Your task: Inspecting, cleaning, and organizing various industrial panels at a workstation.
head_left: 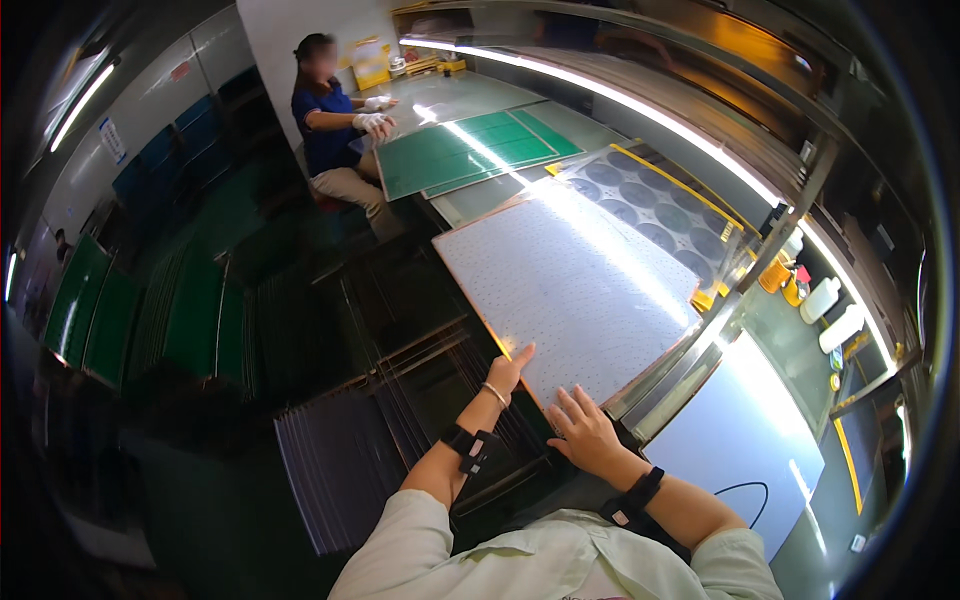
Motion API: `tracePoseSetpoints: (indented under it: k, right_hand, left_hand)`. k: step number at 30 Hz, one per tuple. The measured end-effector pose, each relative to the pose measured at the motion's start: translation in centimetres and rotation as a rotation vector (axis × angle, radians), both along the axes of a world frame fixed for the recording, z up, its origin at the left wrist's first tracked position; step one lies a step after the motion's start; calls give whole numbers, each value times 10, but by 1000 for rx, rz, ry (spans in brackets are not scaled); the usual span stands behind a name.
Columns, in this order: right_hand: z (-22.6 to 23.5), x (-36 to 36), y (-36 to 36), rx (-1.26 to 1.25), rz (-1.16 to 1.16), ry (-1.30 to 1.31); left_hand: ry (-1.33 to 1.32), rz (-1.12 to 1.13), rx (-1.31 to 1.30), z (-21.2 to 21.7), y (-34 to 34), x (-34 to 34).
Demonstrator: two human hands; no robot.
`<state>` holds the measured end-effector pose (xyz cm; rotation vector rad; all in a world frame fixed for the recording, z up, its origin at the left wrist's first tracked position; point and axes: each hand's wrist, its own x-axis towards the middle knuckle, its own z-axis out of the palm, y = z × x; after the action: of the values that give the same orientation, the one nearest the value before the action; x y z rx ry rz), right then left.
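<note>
A large pale grey panel (575, 290), covered with small dots and edged in copper-orange, lies on the bench in front of me. My left hand (510, 370) grips its left edge near the closest corner; the thumb rests on top and the other fingers are mostly hidden. On the near edge of the same panel lies my right hand (588, 432), its fingers spread flat. Both wrists wear black straps. Beyond the panel is a board with dark round discs (650, 205) and a yellow border.
Green panels (470, 150) lie farther along the bench, where a gloved person (335, 130) sits. Another pale sheet (745, 430) is at my right, near white bottles (822, 300). Racks of dark panels (340, 465) and green panels (180, 310) stand left. A lit tube lamp (640, 105) runs above.
</note>
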<state>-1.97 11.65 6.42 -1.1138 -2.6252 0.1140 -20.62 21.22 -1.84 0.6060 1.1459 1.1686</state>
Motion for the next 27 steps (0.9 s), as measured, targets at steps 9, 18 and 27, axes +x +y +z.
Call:
tracePoseSetpoints:
  k: [9,18,27]
  right_hand:
    - [-11,5,8,83,154,-23]
    - [27,-8,21,-86,81,149]
    - [69,3,75,73,-323,538]
  left_hand:
    - [-161,100,-54,-7,-4,8]
    - [-199,340,-27,9,-8,8]
    - [-464,197,173,-30,-18,-1]
